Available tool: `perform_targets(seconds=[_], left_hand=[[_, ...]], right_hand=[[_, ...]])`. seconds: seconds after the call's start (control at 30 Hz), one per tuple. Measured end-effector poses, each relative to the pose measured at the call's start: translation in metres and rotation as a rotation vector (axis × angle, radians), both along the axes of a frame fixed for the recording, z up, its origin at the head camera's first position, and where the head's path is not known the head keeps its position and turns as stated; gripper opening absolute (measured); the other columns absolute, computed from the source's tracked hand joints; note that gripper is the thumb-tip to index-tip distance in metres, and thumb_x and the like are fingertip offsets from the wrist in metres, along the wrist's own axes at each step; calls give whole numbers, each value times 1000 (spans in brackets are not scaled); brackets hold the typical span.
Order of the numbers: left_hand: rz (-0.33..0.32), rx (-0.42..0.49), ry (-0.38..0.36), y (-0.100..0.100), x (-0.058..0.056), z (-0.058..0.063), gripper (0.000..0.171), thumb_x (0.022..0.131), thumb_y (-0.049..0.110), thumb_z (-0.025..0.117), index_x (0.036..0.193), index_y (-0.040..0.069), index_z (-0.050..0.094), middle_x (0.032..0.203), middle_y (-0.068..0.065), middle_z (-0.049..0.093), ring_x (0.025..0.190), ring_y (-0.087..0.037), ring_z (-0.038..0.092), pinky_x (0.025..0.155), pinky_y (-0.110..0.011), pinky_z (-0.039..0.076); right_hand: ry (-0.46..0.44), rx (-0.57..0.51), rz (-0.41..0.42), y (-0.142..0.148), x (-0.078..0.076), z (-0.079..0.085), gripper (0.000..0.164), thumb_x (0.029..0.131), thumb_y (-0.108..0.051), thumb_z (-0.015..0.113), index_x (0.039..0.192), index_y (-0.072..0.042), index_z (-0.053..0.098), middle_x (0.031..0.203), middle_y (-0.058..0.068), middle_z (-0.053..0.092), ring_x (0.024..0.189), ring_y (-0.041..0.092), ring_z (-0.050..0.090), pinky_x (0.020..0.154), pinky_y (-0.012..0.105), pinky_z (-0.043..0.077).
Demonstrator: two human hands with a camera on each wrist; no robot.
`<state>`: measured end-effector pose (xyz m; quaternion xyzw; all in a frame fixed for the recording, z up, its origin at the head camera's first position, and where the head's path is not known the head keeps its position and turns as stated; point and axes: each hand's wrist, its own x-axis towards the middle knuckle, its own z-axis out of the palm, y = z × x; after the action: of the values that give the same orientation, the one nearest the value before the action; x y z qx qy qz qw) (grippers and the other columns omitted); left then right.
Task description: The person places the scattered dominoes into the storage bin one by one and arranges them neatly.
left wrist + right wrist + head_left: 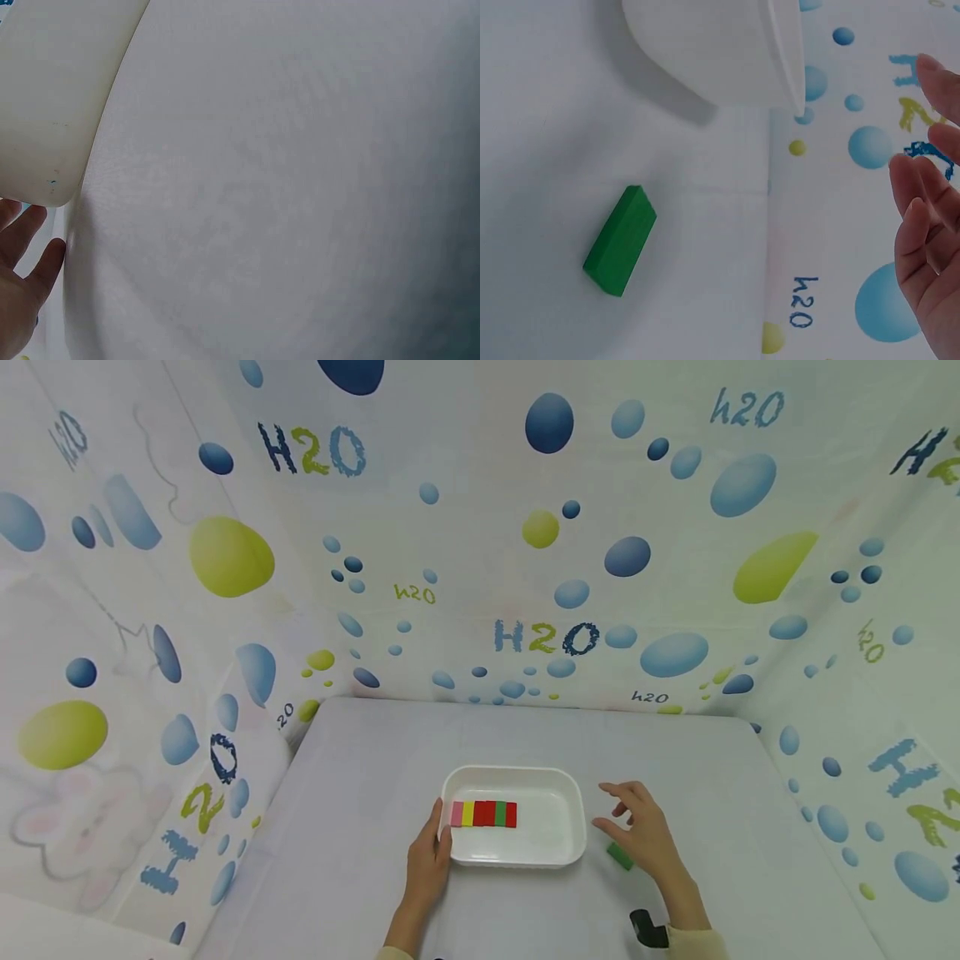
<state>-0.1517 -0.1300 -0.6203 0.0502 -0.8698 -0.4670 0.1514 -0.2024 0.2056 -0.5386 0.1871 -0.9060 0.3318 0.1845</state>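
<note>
A white tray point(543, 843) lies on the table, with several coloured blocks point(483, 814) side by side in its left part: pink, yellow, red and green. My left hand point(429, 864) rests against the tray's left end, fingers fairly straight; the left wrist view shows fingertips at the outer wall of the tray point(52, 97). To the right of the tray my right hand point(645, 831) is held with thumb and fingers spread apart and nothing between them. A green block point(621, 241) lies on the table below it, partly covered by the hand in the head view.
A black curved object point(647, 929) shows beside the right wrist. The table point(360, 760) is covered in white cloth, and a curtain point(480, 527) printed with blue and green bubbles encloses its back and sides.
</note>
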Motion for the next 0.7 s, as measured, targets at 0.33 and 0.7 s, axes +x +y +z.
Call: perform_targets(seconds=[0.33, 0.7], left_hand=[[5, -5, -17, 0, 1, 1, 54, 98, 17, 54, 150, 9, 39, 150, -12, 46, 138, -30, 45, 104, -46, 46], [6, -3, -13, -1, 0, -1, 54, 99, 17, 53, 150, 9, 39, 150, -11, 46, 138, -30, 45, 105, -46, 45]], right_hand=[[-26, 14, -39, 20, 7, -10, 59, 65, -10, 89, 119, -8, 67, 103, 10, 61, 74, 8, 55, 58, 19, 49], [-272, 39, -88, 32, 12, -23, 58, 72, -16, 85, 126, -9, 64, 110, 14, 60, 80, 15, 61, 61, 20, 48]])
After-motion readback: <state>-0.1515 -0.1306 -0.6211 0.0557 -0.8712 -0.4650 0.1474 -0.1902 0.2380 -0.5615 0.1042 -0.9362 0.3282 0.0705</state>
